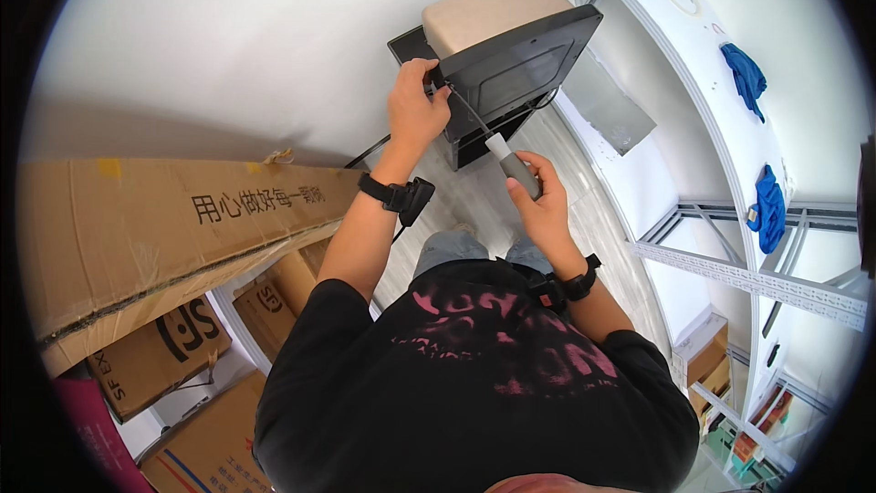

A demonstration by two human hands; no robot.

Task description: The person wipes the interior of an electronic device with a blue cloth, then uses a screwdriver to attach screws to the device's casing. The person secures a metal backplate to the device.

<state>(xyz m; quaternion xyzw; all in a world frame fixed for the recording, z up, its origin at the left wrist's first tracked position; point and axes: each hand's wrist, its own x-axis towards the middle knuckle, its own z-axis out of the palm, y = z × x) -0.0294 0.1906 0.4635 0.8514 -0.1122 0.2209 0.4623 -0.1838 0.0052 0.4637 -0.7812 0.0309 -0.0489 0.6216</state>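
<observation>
Both hands work at a dark appliance: the left hand (417,108) is closed on the corner of its open black door (511,68), while the right hand (538,194) grips a grey-handled screwdriver (511,164), its shaft angled up to that corner. The beige-topped appliance (488,9) stands on the floor against a white wall. Cardboard boxes (155,228) lie left; a white shelf rack (730,128) with blue cloths (746,78) stands right.

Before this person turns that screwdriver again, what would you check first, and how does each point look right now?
1. Right hand grips the screwdriver handle: ok.
2. Left hand steadies the dark panel at its edge: ok.
3. Tip seated in a screw: cannot tell, hidden at the panel's edge.
4. Beige seat stays put: cannot tell.
5. Black cable away from the hands: ok.
</observation>
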